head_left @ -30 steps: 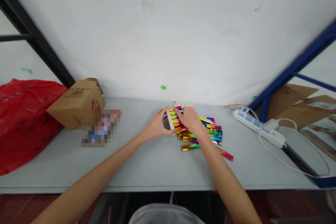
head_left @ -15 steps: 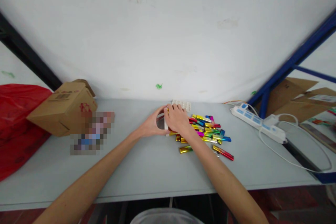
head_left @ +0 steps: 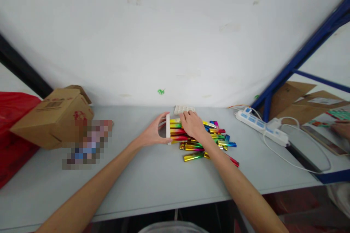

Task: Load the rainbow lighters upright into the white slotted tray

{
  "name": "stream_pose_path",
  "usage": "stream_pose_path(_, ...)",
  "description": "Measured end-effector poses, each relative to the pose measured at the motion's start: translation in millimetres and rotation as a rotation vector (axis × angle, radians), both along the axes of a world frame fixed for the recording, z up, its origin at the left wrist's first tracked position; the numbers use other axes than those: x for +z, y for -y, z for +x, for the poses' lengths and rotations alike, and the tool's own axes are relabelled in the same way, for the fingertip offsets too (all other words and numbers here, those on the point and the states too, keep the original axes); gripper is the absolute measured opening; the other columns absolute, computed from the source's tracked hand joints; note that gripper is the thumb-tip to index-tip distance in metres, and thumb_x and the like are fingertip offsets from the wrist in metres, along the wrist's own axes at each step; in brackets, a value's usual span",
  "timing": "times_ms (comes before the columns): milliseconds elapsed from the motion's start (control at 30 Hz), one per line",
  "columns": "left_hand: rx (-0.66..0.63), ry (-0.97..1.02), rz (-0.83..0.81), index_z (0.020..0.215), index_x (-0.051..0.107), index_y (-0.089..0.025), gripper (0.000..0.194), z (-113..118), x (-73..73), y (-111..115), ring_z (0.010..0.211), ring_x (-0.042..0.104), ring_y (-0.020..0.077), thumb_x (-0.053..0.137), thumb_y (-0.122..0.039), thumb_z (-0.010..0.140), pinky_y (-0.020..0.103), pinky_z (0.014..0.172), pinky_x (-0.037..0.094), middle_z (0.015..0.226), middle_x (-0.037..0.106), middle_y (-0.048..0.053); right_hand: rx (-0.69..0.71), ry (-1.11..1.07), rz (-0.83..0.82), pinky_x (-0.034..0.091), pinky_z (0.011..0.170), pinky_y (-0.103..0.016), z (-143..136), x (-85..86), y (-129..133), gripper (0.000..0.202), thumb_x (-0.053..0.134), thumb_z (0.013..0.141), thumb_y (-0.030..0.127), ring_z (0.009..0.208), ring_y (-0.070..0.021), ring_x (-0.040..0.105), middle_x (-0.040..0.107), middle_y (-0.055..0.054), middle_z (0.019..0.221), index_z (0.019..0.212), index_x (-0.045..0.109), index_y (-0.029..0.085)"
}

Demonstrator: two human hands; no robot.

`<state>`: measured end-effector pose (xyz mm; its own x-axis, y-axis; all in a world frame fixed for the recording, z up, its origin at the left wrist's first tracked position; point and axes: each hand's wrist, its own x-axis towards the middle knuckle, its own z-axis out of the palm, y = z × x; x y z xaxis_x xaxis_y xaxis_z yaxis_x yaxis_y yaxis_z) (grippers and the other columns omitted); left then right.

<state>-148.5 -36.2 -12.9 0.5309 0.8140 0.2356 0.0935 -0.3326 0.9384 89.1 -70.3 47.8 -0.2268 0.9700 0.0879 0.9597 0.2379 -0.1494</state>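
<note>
Shiny foil sticks [head_left: 203,140] lie heaped mid-table, the left hand [head_left: 153,134] at 9 o'clock gripping a white tray [head_left: 167,130] upright as a stop, while the right hand [head_left: 193,125], fingers spread flat, presses them against it.

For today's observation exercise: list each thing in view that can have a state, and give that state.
left hand: gripping white tray
white tray: tipped on edge
right hand: resting on lighters
lighters: heaped loosely on table
cardboard box: tilted, flap open
power strip: one plug inserted
</note>
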Motion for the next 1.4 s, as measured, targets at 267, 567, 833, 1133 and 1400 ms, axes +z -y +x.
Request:
stream_pose_path(267, -0.056, 0.004, -0.008, 0.172, 0.049, -0.031, 0.122, -4, 2.3, -1, 0.162, 0.057, 0.0445, 0.107, -0.047, 0.066, 0.064, 0.134, 0.049, 0.174, 0.059, 0.016, -0.087, 0.005, 0.022, 0.051, 0.111, -0.042, 23, -12.2, 14, 0.045, 0.031, 0.127, 0.036, 0.127, -0.0305, 0.072, 0.081, -0.016, 0.13, 0.127, 0.073, 0.02)
stream_pose_path(567, -0.112, 0.026, -0.111, 0.178, 0.043, -0.033, 0.134, -6, 3.7, -3, 0.171, 0.043, 0.0467, 0.111, -0.053, 0.064, 0.066, 0.143, 0.034, 0.181, 0.05, 0.017, -0.192, -0.011, 0.041, 0.048, 0.116, -0.044, 13, 14.8, 16, 0.042, 0.035, 0.127, 0.037, 0.124, -0.03, 0.079, 0.084, -0.017, 0.132, 0.137, 0.07, 0.017)
stream_pose_path(833, -0.126, 0.029, -0.14, 0.181, 0.036, -0.034, 0.142, -6, 2.7, -2, 0.174, 0.035, 0.0489, 0.112, -0.052, 0.063, 0.067, 0.145, 0.028, 0.189, 0.038, 0.018, -0.075, -0.055, 0.052, 0.05, 0.117, -0.044, -31, 20.0, 11, 0.044, 0.034, 0.125, 0.034, 0.137, -0.0317, 0.072, 0.076, -0.019, 0.148, 0.147, 0.067, 0.016)
stream_pose_path(1133, -0.108, 0.036, -0.109, 0.18, 0.038, -0.034, 0.135, -9, -4.2, -3, 0.172, 0.041, 0.0469, 0.11, -0.046, 0.067, 0.069, 0.144, 0.031, 0.184, 0.046, 0.018, -0.051, 0.03, 0.042, 0.053, 0.112, -0.047, -46, -0.9, 18, 0.043, 0.033, 0.125, 0.034, 0.134, -0.0338, 0.07, 0.079, -0.018, 0.14, 0.136, 0.071, 0.017)
stream_pose_path(1400, -0.109, 0.036, -0.106, 0.179, 0.041, -0.036, 0.132, -10, 0.1, 0, 0.17, 0.044, 0.0474, 0.11, -0.049, 0.067, 0.069, 0.142, 0.035, 0.182, 0.048, 0.016, -0.004, 0.085, 0.072, 0.052, 0.107, -0.041, -3, -9.5, 12, 0.035, 0.038, 0.124, 0.027, 0.122, -0.0316, 0.073, 0.081, -0.017, 0.128, 0.128, 0.071, 0.017)
